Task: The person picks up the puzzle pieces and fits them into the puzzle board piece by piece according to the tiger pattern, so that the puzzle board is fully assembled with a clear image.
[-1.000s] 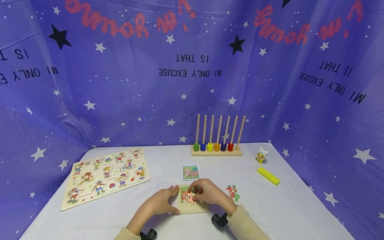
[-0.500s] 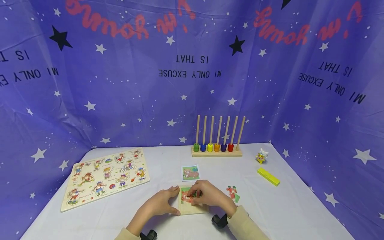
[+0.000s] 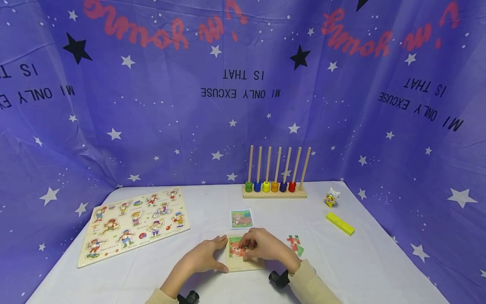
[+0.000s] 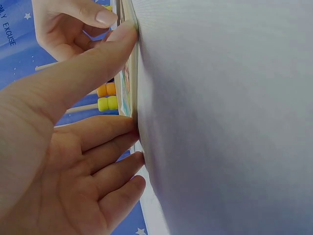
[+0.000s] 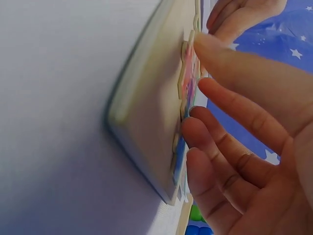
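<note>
A small wooden puzzle tray (image 3: 246,266) lies flat in front of me, its upper part covered by joined jigsaw pieces (image 3: 234,250) with an orange animal's face. My left hand (image 3: 203,256) rests along the tray's left edge, thumb near the lower corner and fingers fairly straight, as the left wrist view also shows. Over the pieces, my right hand (image 3: 266,245) pinches a jigsaw piece (image 5: 186,73) with thumb and fingertips, low against the tray; the hand partly hides it in the head view. To the right lie several loose jigsaw pieces (image 3: 294,242).
Behind the tray lies a picture card (image 3: 241,219) of an animal. A large peg puzzle board (image 3: 130,223) fills the left. At the back stands a bead rack (image 3: 274,194) with upright rods; a small figurine (image 3: 331,197) and a yellow bar (image 3: 339,223) are on the right.
My right hand has lowered the orange jigsaw piece from a tilted position above the tray down among the other pieces. My left hand has stayed at the tray's edge.
</note>
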